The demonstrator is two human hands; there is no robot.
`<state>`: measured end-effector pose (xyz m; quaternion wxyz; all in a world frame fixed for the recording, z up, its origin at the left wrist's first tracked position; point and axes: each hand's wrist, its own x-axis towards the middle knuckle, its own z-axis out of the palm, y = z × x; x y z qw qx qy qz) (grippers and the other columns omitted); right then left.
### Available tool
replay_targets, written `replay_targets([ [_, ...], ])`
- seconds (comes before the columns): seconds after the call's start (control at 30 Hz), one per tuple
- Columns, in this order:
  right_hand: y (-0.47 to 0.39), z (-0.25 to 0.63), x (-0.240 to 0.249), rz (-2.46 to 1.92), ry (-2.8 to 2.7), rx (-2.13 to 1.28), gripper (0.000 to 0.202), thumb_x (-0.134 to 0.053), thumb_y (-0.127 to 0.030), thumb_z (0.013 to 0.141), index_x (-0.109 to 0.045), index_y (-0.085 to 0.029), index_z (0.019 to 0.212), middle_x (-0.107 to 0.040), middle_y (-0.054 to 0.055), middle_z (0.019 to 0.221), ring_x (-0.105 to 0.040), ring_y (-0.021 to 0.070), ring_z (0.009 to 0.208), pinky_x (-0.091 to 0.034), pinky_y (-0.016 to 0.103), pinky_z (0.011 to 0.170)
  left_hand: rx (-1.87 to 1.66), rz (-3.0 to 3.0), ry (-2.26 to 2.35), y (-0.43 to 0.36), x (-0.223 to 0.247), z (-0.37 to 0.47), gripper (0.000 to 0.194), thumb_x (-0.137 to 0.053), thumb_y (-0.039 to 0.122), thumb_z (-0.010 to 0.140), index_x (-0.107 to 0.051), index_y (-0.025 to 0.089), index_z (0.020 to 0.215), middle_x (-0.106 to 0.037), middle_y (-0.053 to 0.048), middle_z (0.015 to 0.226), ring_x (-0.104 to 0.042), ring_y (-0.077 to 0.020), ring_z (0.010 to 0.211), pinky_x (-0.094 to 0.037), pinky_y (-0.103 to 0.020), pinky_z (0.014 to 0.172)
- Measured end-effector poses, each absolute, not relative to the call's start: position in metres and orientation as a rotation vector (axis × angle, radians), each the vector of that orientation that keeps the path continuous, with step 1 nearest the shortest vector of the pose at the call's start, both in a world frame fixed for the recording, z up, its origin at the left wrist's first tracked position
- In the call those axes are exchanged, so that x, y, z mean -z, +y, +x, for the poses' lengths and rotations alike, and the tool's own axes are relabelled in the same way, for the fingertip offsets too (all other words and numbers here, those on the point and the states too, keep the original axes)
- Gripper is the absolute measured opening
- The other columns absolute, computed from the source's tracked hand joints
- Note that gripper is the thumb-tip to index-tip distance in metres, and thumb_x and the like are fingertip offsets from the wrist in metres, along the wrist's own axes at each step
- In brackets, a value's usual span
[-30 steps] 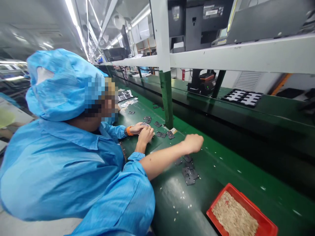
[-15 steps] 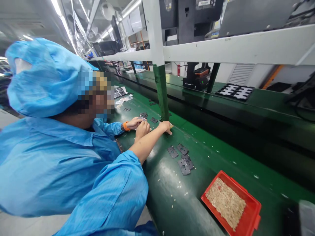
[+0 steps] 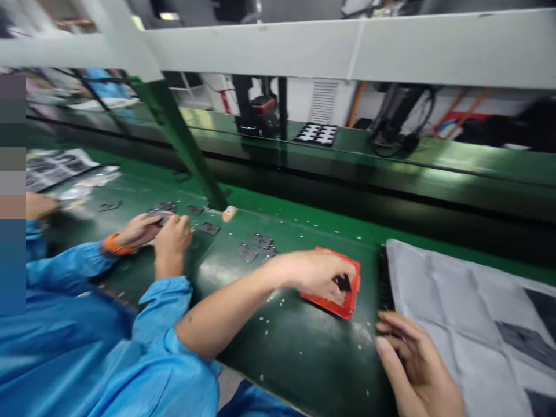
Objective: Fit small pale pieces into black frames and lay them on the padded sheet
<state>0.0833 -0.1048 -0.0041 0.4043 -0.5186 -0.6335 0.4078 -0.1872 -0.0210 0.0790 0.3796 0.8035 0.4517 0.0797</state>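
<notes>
My left hand (image 3: 319, 272) reaches in from the left over a red tray (image 3: 357, 286), its fingers closed on a small black part (image 3: 342, 282). Part of the tray's pale contents shows beneath the fingers. At the lower right, my right hand (image 3: 419, 368) is beside a grey padded sheet (image 3: 417, 278), its fingers curved and apart from the thumb, with nothing visible between them. Several flat black plates (image 3: 262, 241) lie on the green bench, left of the tray and partly behind my left forearm.
A co-worker in blue at the left holds a dark plate (image 3: 160, 217) in both hands. A green post (image 3: 178, 139) stands on the bench (image 3: 313, 353). Small pale bits are scattered about. A white beam (image 3: 278, 52) crosses above; plastic bags (image 3: 89, 182) lie at the left.
The view has swung right. My left hand has moved from beside the post to the red tray, and the black part now shows in it. My right hand and the grey sheet have come into view.
</notes>
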Motion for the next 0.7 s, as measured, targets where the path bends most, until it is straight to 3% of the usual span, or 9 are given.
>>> replay_targets([
  [0.13,-0.082,0.070,-0.010,-1.260,-1.513,-1.116,0.037,-0.075,-0.049,0.094,-0.069,-0.023,0.120,-0.077,0.012,0.115,-0.078,0.0243,0.097,-0.067,0.031,0.081,-0.264,2.123,0.975,-0.038,-0.072,-0.133,0.006,-0.071,0.020,0.095,-0.065,0.019,0.097,-0.074,-0.005,0.099,-0.070,-0.0241,0.097,-0.048,-0.029,0.076],
  [0.23,-0.070,0.065,-0.011,-1.228,-1.430,-1.177,0.030,-0.077,-0.048,0.093,-0.071,-0.022,0.107,-0.078,0.009,0.098,-0.078,0.0229,0.087,-0.067,0.029,0.070,-0.422,1.946,1.053,-0.038,-0.054,-0.140,0.019,-0.079,0.031,0.092,-0.066,0.020,0.101,-0.073,-0.003,0.098,-0.070,-0.0226,0.094,-0.050,-0.028,0.076],
  [0.33,-0.066,0.064,-0.008,-1.249,-1.355,-1.179,0.035,-0.080,-0.051,0.090,-0.071,-0.021,0.105,-0.077,0.007,0.089,-0.075,0.0188,0.069,-0.066,0.026,0.060,-0.627,1.851,1.513,-0.030,-0.027,-0.163,0.029,-0.076,0.038,0.094,-0.064,0.021,0.115,-0.071,-0.007,0.113,-0.070,-0.0264,0.106,-0.054,-0.036,0.091],
  [0.43,-0.066,0.064,-0.004,-1.242,-1.319,-1.186,0.039,-0.082,-0.053,0.088,-0.070,-0.020,0.106,-0.078,0.007,0.089,-0.077,0.0198,0.070,-0.067,0.028,0.061,-0.523,1.776,1.995,-0.023,0.000,-0.177,0.035,-0.069,0.027,0.098,-0.057,0.016,0.130,-0.061,-0.017,0.131,-0.068,-0.0334,0.116,-0.053,-0.046,0.099],
  [0.57,-0.071,0.063,-0.002,-1.211,-1.349,-1.197,0.033,-0.080,-0.048,0.091,-0.070,-0.021,0.107,-0.080,0.007,0.089,-0.079,0.0197,0.073,-0.068,0.026,0.066,-0.379,1.751,1.962,-0.032,0.020,-0.172,0.035,-0.059,0.011,0.099,-0.055,0.015,0.133,-0.061,-0.016,0.128,-0.071,-0.0299,0.112,-0.054,-0.041,0.098],
  [0.7,-0.079,0.062,0.000,-1.214,-1.450,-1.100,0.019,-0.074,-0.038,0.097,-0.072,-0.023,0.109,-0.081,0.005,0.090,-0.081,0.0183,0.080,-0.068,0.022,0.073,-0.611,1.711,1.945,-0.066,0.010,-0.159,0.038,-0.053,0.022,0.105,-0.051,0.016,0.142,-0.058,-0.017,0.133,-0.067,-0.0300,0.113,-0.052,-0.045,0.101],
])
